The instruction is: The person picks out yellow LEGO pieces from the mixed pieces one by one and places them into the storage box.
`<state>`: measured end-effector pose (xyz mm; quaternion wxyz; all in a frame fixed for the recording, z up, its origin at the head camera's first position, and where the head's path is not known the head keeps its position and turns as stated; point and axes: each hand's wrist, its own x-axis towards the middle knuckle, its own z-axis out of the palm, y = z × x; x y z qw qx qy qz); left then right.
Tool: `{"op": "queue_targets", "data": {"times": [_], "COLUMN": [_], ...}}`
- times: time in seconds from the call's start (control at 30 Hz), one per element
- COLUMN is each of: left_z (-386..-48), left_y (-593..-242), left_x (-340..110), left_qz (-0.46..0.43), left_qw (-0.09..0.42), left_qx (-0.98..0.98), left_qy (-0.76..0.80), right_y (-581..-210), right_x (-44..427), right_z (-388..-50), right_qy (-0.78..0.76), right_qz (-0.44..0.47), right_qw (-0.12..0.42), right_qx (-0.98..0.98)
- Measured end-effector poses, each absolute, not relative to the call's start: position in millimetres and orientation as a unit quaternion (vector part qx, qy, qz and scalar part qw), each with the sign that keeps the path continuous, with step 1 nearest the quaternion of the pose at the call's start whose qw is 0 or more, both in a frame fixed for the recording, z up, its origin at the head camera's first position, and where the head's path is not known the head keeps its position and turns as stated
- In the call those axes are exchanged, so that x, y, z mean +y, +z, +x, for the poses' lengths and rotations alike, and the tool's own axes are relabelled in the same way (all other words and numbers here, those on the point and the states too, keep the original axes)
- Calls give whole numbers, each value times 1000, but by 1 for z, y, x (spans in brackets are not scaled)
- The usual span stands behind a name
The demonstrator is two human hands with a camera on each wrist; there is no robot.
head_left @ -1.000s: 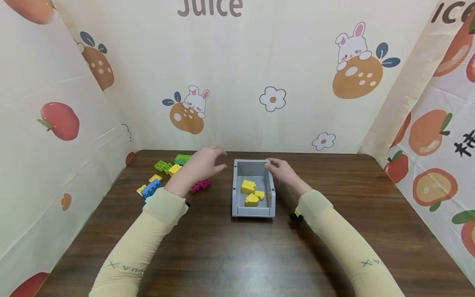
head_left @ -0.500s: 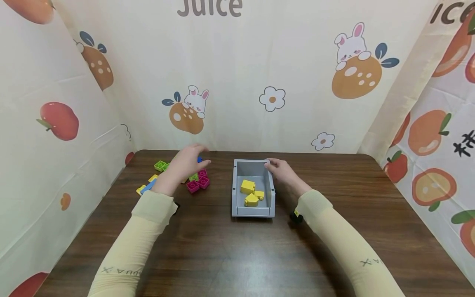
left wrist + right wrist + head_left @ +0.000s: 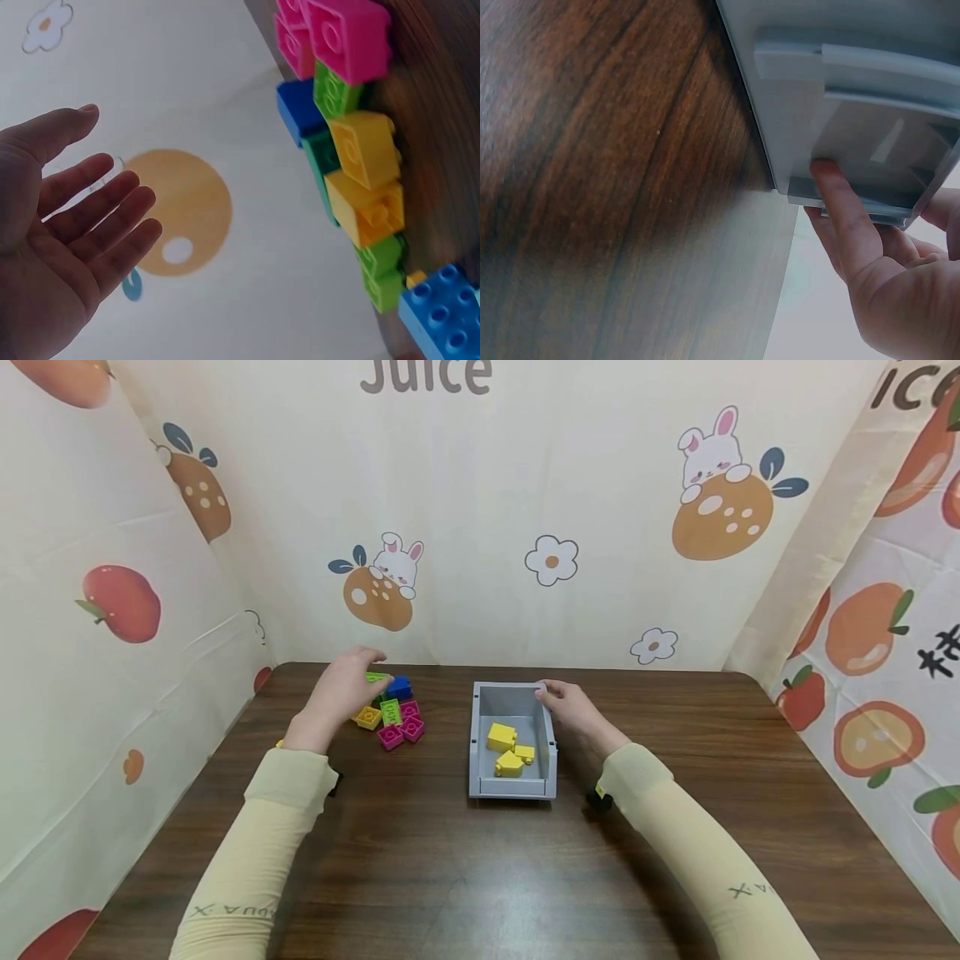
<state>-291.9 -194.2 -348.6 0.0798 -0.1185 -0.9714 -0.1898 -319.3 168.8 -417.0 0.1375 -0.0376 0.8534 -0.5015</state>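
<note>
My left hand (image 3: 337,697) hovers over the left side of a brick pile, its fingers spread with nothing between them. In the left wrist view that hand (image 3: 75,217) shows a bare palm, apart from the bricks. Beside it lie pink bricks (image 3: 390,737), a dark blue brick (image 3: 400,687), a lime brick (image 3: 391,712) and a yellow brick (image 3: 367,717). My right hand (image 3: 573,706) grips the far right corner of a grey plastic bin (image 3: 512,789). Inside the bin are yellow bricks (image 3: 501,737). One finger presses the bin's outer wall (image 3: 795,112) in the right wrist view.
A lighter blue studded brick (image 3: 442,311) lies at the pile's end in the left wrist view; the left arm covers it in the head view. The wooden table (image 3: 450,877) ends at a printed curtain (image 3: 480,610) behind.
My left hand has moved left across the pile, uncovering the pink, dark blue, lime and yellow bricks on its right. The right hand and the bin have stayed in place.
</note>
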Motion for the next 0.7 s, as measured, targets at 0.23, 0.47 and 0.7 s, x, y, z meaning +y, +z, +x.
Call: {"op": "queue_targets", "data": {"times": [0.23, 0.47, 0.7], "left_z": [-296, -301, -304], "left_y": [-354, -362, -372], "left_x": [-212, -224, -235], "left_qz": [-87, -70, -47], "left_qw": [85, 80, 59], "left_qx": [-975, -977, -977], "left_qy": [-188, -186, -201], "right_y": [-416, -416, -415], "right_x": [169, 169, 168], "right_z": [-319, -319, -318], "right_qy": [-494, -497, -494], "right_qz": [-38, -32, -31], "right_qw": [138, 143, 141], "right_qx": [857, 855, 857]}}
